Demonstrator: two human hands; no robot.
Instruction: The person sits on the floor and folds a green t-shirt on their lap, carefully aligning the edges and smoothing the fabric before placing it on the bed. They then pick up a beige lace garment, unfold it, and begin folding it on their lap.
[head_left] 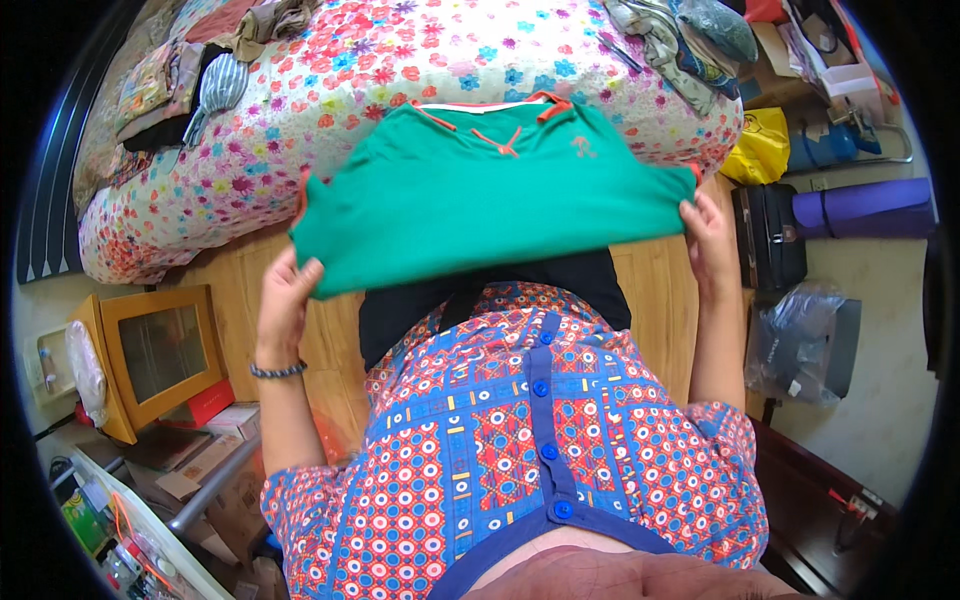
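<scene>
A green T-shirt (480, 200) with orange trim at neck and sleeves is stretched out between my two hands. Its collar end lies over the edge of the flower-patterned bed, and the near edge hangs above my lap. My left hand (288, 288), with a dark beaded bracelet on the wrist, pinches the near left corner. At the right side, my right hand (708, 228) grips the shirt just below the orange-edged sleeve. Both thumbs lie on top of the cloth; the other fingers are partly hidden.
The flowered bedspread (350, 60) spreads ahead. Folded clothes (150, 95) lie at its far left, and more clothes (665, 55) with a pen-like object at its far right. A wooden cabinet (165, 350) stands left. A yellow bag (757, 145), black case (770, 235) and purple rolled mat (865, 208) are right.
</scene>
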